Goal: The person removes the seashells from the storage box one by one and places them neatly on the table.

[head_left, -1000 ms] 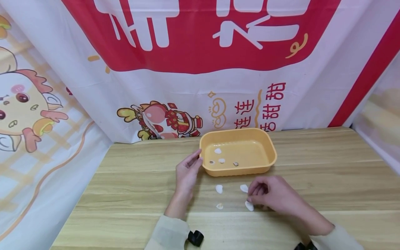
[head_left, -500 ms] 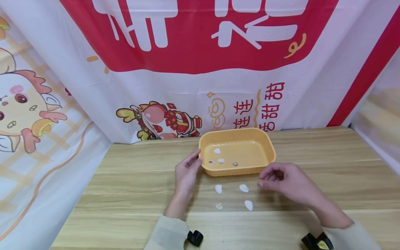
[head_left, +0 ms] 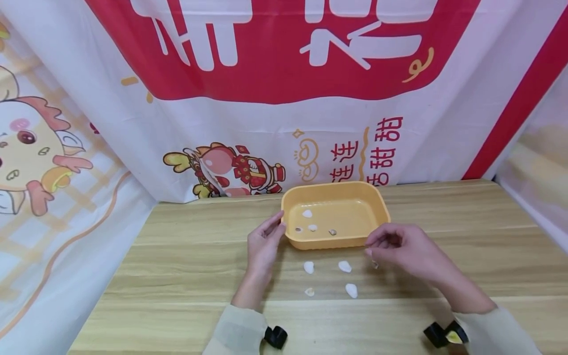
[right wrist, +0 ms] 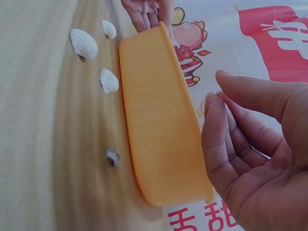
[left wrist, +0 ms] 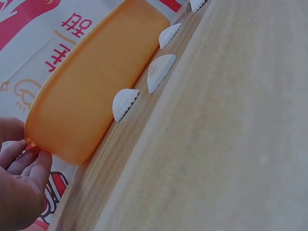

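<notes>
Left hand (head_left: 264, 246) has the yellow-orange basin (head_left: 328, 243) pinched by the left end of its rim, just below mid-frame in my head view. Right hand (head_left: 399, 246) looks released — fingers loosely bent, nothing visible between them — near the dark ribbed seashell (right wrist: 112, 157), lower left in the right wrist view. Four pale seashells (head_left: 351, 290) sit on the tabletop (head_left: 186, 261) lower-centre, more inside the basin. I'd brace the rim lightly and handle shells by their edges, low down; they'd probably skid otherwise.

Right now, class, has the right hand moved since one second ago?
Yes: the right hand went forward and right, toward the near-right corner of the basin.
</notes>
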{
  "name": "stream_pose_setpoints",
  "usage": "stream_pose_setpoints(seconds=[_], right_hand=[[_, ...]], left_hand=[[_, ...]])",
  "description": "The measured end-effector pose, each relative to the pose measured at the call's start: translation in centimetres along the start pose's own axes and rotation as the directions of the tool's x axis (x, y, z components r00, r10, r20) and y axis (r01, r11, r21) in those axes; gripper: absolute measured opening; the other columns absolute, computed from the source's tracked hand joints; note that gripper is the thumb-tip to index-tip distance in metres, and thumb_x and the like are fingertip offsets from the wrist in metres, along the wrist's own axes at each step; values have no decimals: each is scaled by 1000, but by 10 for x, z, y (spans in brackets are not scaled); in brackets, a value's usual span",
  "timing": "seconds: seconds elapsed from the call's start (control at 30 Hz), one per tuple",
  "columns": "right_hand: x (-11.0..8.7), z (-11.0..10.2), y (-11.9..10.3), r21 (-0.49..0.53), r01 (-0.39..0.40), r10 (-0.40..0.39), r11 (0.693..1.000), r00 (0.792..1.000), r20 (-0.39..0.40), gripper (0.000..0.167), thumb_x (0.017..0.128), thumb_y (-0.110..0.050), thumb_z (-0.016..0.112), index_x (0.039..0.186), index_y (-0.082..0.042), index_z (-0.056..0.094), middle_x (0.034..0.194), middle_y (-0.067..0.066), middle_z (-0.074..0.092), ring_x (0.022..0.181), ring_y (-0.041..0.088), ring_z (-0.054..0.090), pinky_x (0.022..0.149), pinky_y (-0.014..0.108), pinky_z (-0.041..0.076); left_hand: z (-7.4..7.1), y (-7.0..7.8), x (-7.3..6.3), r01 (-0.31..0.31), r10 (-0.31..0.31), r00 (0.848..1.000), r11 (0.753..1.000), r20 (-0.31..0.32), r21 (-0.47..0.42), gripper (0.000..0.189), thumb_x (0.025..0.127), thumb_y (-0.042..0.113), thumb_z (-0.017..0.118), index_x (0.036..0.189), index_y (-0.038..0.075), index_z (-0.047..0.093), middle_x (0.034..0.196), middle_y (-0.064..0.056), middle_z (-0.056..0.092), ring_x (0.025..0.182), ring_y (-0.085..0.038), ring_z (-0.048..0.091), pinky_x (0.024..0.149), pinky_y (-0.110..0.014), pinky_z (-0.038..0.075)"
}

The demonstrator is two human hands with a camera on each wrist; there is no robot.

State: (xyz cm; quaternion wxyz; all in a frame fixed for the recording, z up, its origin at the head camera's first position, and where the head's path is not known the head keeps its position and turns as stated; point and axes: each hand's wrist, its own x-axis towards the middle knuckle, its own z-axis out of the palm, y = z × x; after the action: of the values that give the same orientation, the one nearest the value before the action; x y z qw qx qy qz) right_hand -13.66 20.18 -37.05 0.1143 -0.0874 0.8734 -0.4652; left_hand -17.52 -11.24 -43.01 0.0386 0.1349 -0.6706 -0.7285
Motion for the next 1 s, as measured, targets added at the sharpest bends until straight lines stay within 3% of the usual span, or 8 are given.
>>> stream_pose_setpoints(seconds=[0.3, 0.67, 1.0], right_hand=[[26, -3, -15, -77, 81, -85, 994, 995, -56, 17, 95, -25, 84, 104, -12, 77, 95, 5, 74, 89, 21, 64, 71, 23, 60], [73, 9, -16, -151, 162, -165, 975, 986, -11, 7, 94, -17, 83, 98, -12, 79, 90, 4, 74, 84, 18, 63, 68, 23, 56], [106, 27, -15, -194, 108, -91, 975, 991, 95, 10, 91, -16, 86, 94, -10, 79, 88, 3, 76, 83, 16, 65, 75, 27, 55]], left_hand=[[0, 0, 1, 5, -5, 1000, 1000, 3, 3, 34, 103, 10, 72, 136, 20, 75, 151, -3, 67, 141, -23, 62, 113, -31, 58], [0, 0, 1, 1, -1, 1000, 1000, 10, -1, 35, 103, 10, 72, 136, 20, 74, 152, -2, 66, 142, -23, 62, 113, -30, 58], [-1, -1, 1, 12, -12, 1000, 1000, 10, 1, 35, 103, 11, 72, 136, 22, 74, 152, -1, 66, 143, -23, 61, 113, -30, 58]])
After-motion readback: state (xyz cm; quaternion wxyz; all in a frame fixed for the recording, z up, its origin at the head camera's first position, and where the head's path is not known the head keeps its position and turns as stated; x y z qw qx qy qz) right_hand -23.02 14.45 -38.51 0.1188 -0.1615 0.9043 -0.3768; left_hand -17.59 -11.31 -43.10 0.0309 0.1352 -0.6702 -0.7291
